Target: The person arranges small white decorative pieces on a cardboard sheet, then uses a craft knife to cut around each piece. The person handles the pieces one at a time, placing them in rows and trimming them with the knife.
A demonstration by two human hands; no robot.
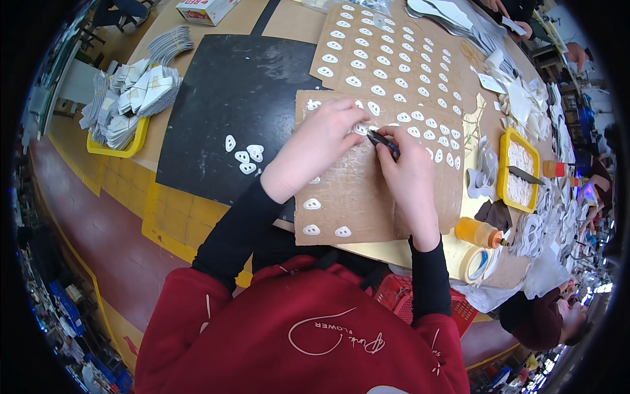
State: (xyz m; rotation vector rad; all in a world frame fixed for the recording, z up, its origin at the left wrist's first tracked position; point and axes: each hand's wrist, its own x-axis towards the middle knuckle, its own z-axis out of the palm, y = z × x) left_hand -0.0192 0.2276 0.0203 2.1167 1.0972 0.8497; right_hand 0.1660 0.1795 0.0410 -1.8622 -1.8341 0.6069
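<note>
My left hand (331, 134) bends over a brown cardboard sheet (348, 190), its fingertips closed on a small white rounded-triangle piece with dark holes (360, 130). Close beside it, my right hand (408, 164) grips a short black tool (383, 142), whose tip meets the white piece; the tool's exact kind is hidden by my fingers. Similar white pieces (430, 134) lie in rows on the upper right of this sheet, and a few (312, 204) sit along its left edge. Left of my forearm, several loose pieces (242, 157) rest on a black mat (216, 98).
Beyond, a second cardboard sheet (335, 72) carries many more white pieces. A yellow basket of white parts (136, 141) stands left. At right are a yellow tray (504, 154) with a knife (525, 175) across it, an orange squeeze bottle (476, 232) and a tape roll (474, 264).
</note>
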